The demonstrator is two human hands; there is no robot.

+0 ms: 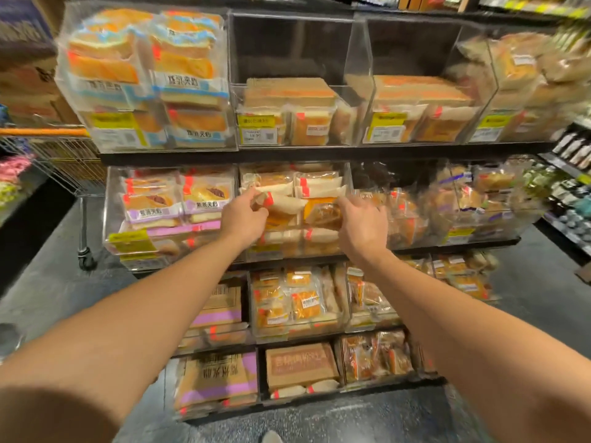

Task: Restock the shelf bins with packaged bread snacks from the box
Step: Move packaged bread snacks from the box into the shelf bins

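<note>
Restocking looks well under way: the middle bin [292,212] is nearly full, while two top bins [295,113] hold only a low layer. The left hand [244,219] pinches a packet [281,203] by its end at the bin's mouth. The right hand [359,223] curls its fingers [347,204] on another packet [323,212], both atop the pile.
</note>
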